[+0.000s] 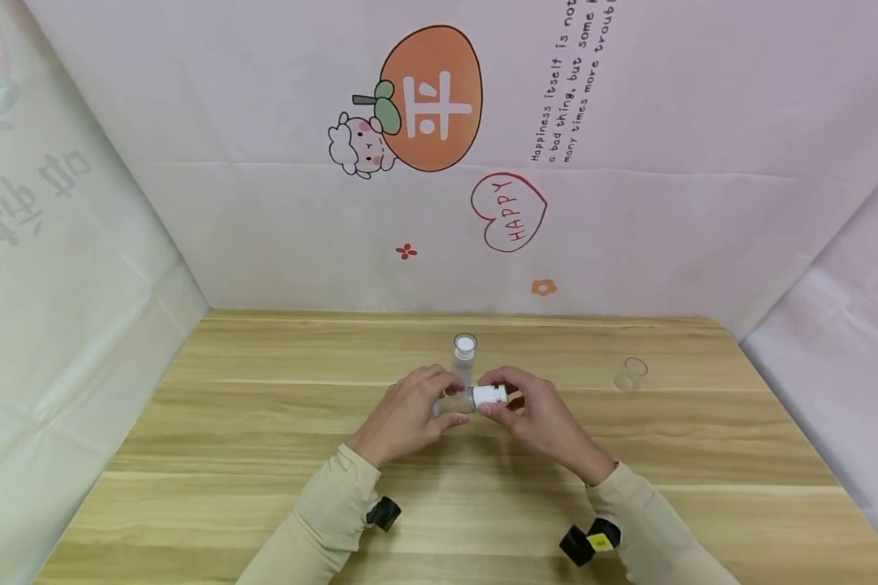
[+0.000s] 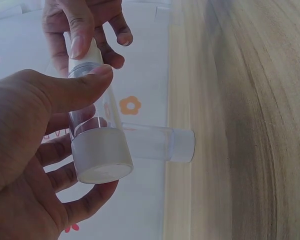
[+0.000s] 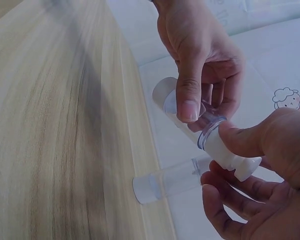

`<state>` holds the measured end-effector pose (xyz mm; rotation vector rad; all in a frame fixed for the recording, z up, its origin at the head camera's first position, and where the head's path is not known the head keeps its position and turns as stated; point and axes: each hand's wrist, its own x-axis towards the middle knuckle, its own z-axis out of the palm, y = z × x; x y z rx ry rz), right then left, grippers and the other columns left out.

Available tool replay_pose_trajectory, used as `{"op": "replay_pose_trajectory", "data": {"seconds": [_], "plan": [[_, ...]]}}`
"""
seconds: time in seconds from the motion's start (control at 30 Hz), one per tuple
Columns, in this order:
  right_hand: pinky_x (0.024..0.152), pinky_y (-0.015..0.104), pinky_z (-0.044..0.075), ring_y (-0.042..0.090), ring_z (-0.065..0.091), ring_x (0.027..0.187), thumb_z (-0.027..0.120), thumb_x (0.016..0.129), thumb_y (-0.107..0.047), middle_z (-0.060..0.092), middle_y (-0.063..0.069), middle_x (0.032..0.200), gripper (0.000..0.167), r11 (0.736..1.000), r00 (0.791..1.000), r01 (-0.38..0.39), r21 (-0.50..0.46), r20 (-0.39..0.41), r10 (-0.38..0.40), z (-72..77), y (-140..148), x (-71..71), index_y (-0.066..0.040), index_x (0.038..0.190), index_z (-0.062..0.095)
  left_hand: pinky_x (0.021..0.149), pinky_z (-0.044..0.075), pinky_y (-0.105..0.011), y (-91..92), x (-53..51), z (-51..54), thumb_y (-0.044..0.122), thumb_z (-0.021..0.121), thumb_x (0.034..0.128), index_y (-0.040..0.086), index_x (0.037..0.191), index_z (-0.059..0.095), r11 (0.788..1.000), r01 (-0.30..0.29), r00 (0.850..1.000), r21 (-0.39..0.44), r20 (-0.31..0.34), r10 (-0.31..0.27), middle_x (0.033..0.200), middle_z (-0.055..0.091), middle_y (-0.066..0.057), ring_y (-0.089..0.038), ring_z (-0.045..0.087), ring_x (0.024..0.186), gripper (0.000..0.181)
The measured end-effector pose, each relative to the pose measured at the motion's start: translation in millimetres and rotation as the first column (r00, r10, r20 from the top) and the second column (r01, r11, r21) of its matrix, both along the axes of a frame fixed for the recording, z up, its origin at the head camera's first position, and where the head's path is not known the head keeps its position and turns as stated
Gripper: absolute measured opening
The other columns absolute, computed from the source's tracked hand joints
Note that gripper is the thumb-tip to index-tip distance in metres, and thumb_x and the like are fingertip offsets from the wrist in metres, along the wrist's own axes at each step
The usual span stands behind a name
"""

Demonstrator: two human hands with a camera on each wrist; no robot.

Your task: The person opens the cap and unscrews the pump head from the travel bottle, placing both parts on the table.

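Observation:
A clear pump bottle with a white base lies tilted between both hands, above the table. My left hand grips its transparent body, thumb across the near side. At the other end, my right hand pinches the white pump head between thumb and fingers. A clear collar shows where pump head and body meet. Just behind the hands a second clear bottle stands upright on the table; its white base shows in the right wrist view.
A small clear cap stands on the wooden table to the right. Behind the table hangs a pale printed cloth, with more cloth along both sides. Black wrist devices sit at both sleeves.

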<state>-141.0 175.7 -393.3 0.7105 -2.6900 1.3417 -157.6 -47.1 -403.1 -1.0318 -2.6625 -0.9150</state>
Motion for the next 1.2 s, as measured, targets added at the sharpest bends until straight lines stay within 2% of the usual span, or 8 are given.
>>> {"op": "replay_pose_trajectory", "data": {"seconds": [0.27, 0.37, 0.63, 0.87, 1.0, 1.2], "plan": [[0.069, 0.033, 0.058, 0.020, 0.063, 0.084, 0.078, 0.087, 0.001, 0.068, 0.004, 0.104, 0.031, 0.999, 0.999, -0.031, -0.030, -0.026, 0.030, 0.6, -0.1, 1.1, -0.006, 0.114, 0.067, 0.074, 0.051, -0.034, -0.2, -0.3, -1.2, 0.025, 0.085, 0.0851, 0.006, 0.112, 0.069, 1.000, 0.001, 1.000, 0.019, 0.023, -0.001, 0.101, 0.068, -0.006, -0.020, 0.062, 0.089, 0.036], [0.069, 0.032, 0.057, 0.020, 0.063, 0.083, 0.079, 0.086, 0.001, 0.067, 0.003, 0.104, 0.030, 0.998, 0.999, -0.038, -0.042, -0.018, 0.038, 1.2, 0.2, 1.1, -0.007, 0.113, 0.067, 0.074, 0.051, -0.034, -0.3, -0.6, -1.6, 0.025, 0.085, 0.0847, 0.005, 0.111, 0.070, 1.000, -0.001, 1.000, 0.023, 0.022, 0.000, 0.100, 0.067, -0.003, -0.019, 0.062, 0.089, 0.037], [0.069, 0.033, 0.057, 0.019, 0.062, 0.083, 0.078, 0.090, -0.008, 0.066, 0.002, 0.099, 0.019, 0.995, 0.999, -0.028, -0.095, 0.022, 0.030, -0.3, -1.3, 1.3, -0.010, 0.107, 0.069, 0.073, 0.050, -0.034, -0.5, -0.3, -2.2, 0.027, 0.084, 0.0862, 0.004, 0.112, 0.069, 1.000, 0.003, 0.999, 0.030, 0.044, -0.004, 0.101, 0.068, -0.006, -0.021, 0.062, 0.088, 0.037], [0.067, 0.034, 0.057, 0.016, 0.060, 0.081, 0.076, 0.091, -0.006, 0.065, 0.001, 0.098, 0.013, 0.996, 1.000, -0.006, -0.093, -0.007, 0.005, 1.3, -3.9, 1.8, -0.010, 0.102, 0.069, 0.074, 0.051, -0.035, 0.0, -1.1, -3.1, 0.025, 0.084, 0.0856, 0.005, 0.110, 0.070, 0.999, 0.006, 0.999, 0.044, 0.042, -0.008, 0.101, 0.068, -0.007, -0.020, 0.063, 0.089, 0.035], [0.067, 0.034, 0.057, 0.018, 0.061, 0.081, 0.077, 0.089, -0.001, 0.065, 0.002, 0.099, 0.017, 0.996, 0.999, -0.008, -0.084, -0.037, 0.005, 3.0, -4.4, 2.5, -0.009, 0.103, 0.070, 0.073, 0.051, -0.034, 0.1, -0.7, -1.9, 0.026, 0.084, 0.0858, 0.005, 0.111, 0.069, 0.999, 0.006, 0.999, 0.043, 0.041, -0.008, 0.103, 0.068, -0.006, -0.021, 0.063, 0.089, 0.036], [0.070, 0.034, 0.058, 0.018, 0.063, 0.084, 0.078, 0.087, 0.001, 0.067, 0.007, 0.107, 0.029, 0.997, 0.999, -0.013, -0.075, -0.048, 0.010, 2.6, -3.4, 2.3, -0.002, 0.113, 0.068, 0.073, 0.051, -0.033, -0.3, 1.1, -0.6, 0.027, 0.083, 0.0867, 0.005, 0.112, 0.069, 1.000, 0.004, 0.999, 0.029, 0.041, -0.005, 0.104, 0.067, -0.004, -0.020, 0.062, 0.089, 0.036]]}}
